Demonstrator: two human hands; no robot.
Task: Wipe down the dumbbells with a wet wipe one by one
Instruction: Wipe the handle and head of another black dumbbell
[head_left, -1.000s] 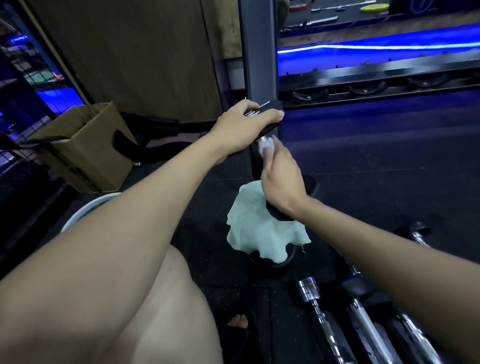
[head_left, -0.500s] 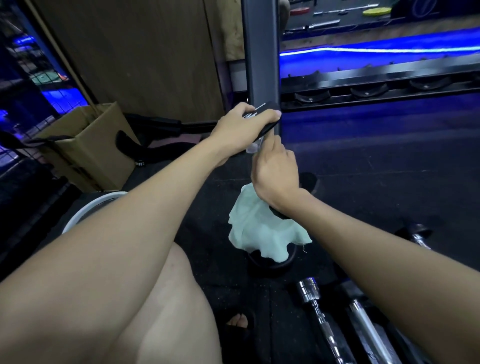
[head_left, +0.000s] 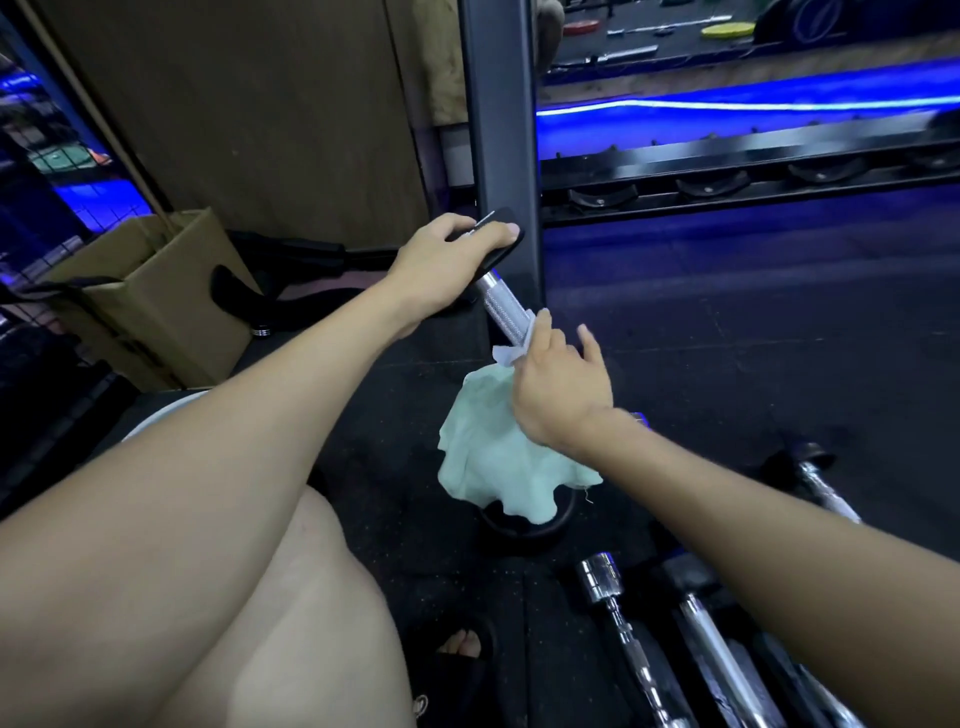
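On its knurled handle (head_left: 503, 307) (no readable markings), right hand (head_left: 563, 387) presses wipe (head_left: 505, 355); left hand (head_left: 447, 257) grips dumbbell's head (head_left: 506, 244).

The upper head of the dumbbell (head_left: 501, 306) is mostly covered by the left hand (head_left: 441, 260); its lower head sits under a pale green cloth (head_left: 498, 467), only a dark rim showing. The wet wipe (head_left: 506, 354) is largely hidden inside the right hand (head_left: 558, 387) (just a white corner pokes out). Other dumbbells (head_left: 691, 639) are cut off by the bottom edge. Both forearms run out of frame, and a sandalled foot (head_left: 460, 644) is too dark to make out
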